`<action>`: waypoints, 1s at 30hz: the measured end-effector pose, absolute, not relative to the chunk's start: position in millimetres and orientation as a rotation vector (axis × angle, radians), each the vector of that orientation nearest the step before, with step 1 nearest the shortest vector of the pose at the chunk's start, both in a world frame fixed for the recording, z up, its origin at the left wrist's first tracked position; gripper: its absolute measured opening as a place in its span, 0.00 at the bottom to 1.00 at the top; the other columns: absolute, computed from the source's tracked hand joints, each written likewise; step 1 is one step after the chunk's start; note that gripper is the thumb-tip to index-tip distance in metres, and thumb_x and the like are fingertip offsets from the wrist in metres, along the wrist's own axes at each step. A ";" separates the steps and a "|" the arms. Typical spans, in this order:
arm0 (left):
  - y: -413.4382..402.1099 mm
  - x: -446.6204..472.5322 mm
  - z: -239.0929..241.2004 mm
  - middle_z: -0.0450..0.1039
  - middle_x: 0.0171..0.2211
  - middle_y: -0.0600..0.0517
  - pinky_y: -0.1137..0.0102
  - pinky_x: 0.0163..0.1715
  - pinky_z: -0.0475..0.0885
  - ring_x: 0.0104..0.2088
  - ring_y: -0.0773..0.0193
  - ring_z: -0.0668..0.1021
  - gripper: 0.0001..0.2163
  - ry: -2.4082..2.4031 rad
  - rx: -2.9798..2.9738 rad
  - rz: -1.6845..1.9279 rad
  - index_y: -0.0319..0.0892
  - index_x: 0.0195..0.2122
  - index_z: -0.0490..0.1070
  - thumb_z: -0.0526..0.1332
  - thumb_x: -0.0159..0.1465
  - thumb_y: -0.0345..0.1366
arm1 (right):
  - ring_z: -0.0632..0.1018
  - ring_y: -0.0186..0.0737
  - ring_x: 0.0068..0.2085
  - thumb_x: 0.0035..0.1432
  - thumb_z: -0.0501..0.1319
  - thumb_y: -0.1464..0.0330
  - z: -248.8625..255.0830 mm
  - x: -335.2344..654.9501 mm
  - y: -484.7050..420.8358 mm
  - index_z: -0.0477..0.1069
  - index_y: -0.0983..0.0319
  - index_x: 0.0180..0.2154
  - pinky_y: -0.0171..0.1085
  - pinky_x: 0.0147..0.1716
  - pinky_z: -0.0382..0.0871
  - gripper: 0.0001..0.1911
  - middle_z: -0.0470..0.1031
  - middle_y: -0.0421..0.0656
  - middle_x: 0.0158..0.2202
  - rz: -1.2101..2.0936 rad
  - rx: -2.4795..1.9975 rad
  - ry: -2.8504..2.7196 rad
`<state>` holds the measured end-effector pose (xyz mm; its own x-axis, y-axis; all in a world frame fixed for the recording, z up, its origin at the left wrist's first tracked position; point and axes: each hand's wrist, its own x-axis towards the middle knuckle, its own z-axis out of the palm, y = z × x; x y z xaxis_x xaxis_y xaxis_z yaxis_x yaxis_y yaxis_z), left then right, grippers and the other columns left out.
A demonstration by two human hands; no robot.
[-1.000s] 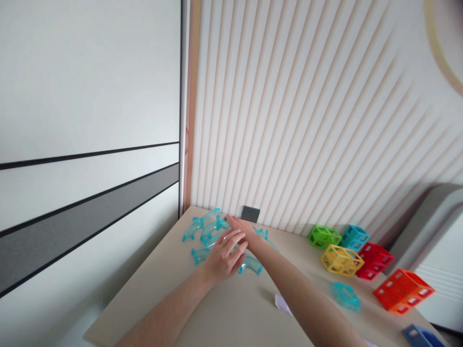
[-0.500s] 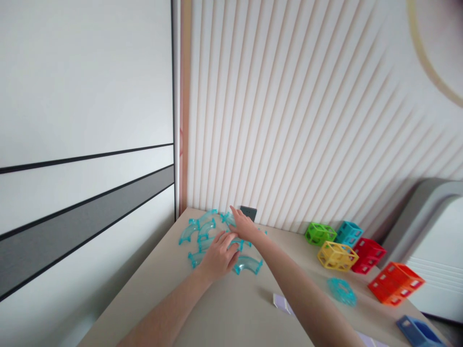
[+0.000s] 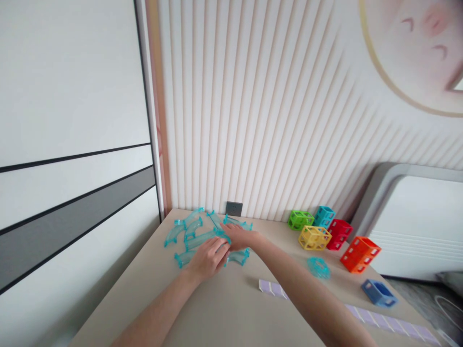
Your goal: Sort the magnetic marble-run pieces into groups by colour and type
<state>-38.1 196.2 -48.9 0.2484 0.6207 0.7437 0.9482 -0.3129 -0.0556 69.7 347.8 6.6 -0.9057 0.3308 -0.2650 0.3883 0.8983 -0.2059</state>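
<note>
Several translucent blue track pieces, some curved and some straighter, lie in a group at the table's far left corner. My left hand (image 3: 210, 258) is at the near side of this group, fingers bent together at the end of a long translucent blue track piece (image 3: 201, 239). Just beyond it, my right hand (image 3: 235, 236) reaches across with its fingers stretched out over the pieces, touching or nearly touching a narrow piece (image 3: 214, 220). A curved piece (image 3: 238, 258) lies partly under my right wrist. Both palms are hidden.
Open-sided blocks stand at the right: green (image 3: 300, 220), yellow (image 3: 314, 237), teal (image 3: 324, 216), red (image 3: 339, 233), orange (image 3: 360, 254) and blue (image 3: 379, 293). A round teal piece (image 3: 319, 267) lies nearer. Lilac strips (image 3: 394, 324) lie in front. A ribbed wall with a dark socket (image 3: 234, 208) borders the table.
The view has turned to the right. My right hand has drawn back from the far pieces, closer to my left hand, and its raised forefinger has come down.
</note>
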 end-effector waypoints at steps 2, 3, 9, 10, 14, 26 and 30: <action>197.0 -39.0 -49.7 0.77 0.42 0.45 0.62 0.44 0.76 0.42 0.55 0.79 0.10 -1.465 -2.033 -0.814 0.42 0.46 0.73 0.53 0.70 0.31 | 0.56 0.59 0.70 0.49 0.71 0.56 15.1 88.4 354.4 0.46 0.59 0.71 0.51 0.66 0.51 0.56 0.53 0.55 0.71 -0.367 0.567 2.863; 197.4 -39.6 -49.7 0.77 0.43 0.45 0.61 0.44 0.76 0.43 0.55 0.79 0.10 -1.480 -2.033 -0.796 0.42 0.46 0.73 0.53 0.70 0.31 | 0.58 0.56 0.70 0.50 0.70 0.53 20.3 100.8 359.5 0.50 0.57 0.70 0.48 0.66 0.52 0.52 0.55 0.51 0.71 -0.342 0.598 2.895; 200.0 -41.3 -50.0 0.76 0.43 0.45 0.60 0.44 0.76 0.44 0.54 0.78 0.10 -1.492 -2.018 -0.737 0.40 0.46 0.72 0.53 0.70 0.31 | 0.70 0.49 0.62 0.69 0.53 0.62 42.2 203.2 399.6 0.66 0.58 0.62 0.42 0.60 0.59 0.23 0.71 0.52 0.61 0.069 1.501 2.934; 200.5 -40.9 -50.3 0.76 0.43 0.45 0.60 0.44 0.76 0.44 0.55 0.78 0.10 -1.498 -2.018 -0.734 0.40 0.46 0.72 0.53 0.70 0.31 | 0.69 0.53 0.62 0.69 0.52 0.63 41.4 220.1 404.8 0.66 0.61 0.62 0.46 0.59 0.60 0.23 0.70 0.55 0.60 0.143 1.693 2.863; 201.6 -37.3 -51.5 0.76 0.43 0.45 0.60 0.44 0.76 0.44 0.55 0.79 0.10 -1.510 -2.015 -0.738 0.40 0.47 0.72 0.53 0.70 0.31 | 0.65 0.67 0.63 0.68 0.52 0.60 22.8 268.8 416.5 0.66 0.67 0.62 0.60 0.56 0.58 0.26 0.66 0.65 0.60 0.342 2.265 2.527; 203.5 -8.1 -39.4 0.77 0.39 0.48 0.62 0.44 0.76 0.42 0.57 0.79 0.09 -1.696 -2.031 -1.084 0.45 0.44 0.72 0.53 0.69 0.32 | 0.68 0.60 0.58 0.61 0.61 0.63 -9.2 273.4 411.6 0.72 0.62 0.51 0.49 0.50 0.68 0.18 0.73 0.57 0.50 -0.005 2.425 2.843; 203.9 10.3 -31.6 0.77 0.41 0.48 0.65 0.44 0.76 0.43 0.58 0.80 0.10 -1.918 -1.996 -1.542 0.45 0.47 0.71 0.54 0.70 0.40 | 0.76 0.56 0.50 0.63 0.57 0.59 -2.8 244.9 396.2 0.69 0.65 0.50 0.49 0.49 0.71 0.20 0.76 0.56 0.47 -0.311 2.302 3.192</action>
<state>10.3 203.9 -31.6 -0.2064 0.7754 0.5968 0.7493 -0.2670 0.6060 244.9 396.2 -2.8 -0.1172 0.8549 0.5054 0.7414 0.4140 -0.5282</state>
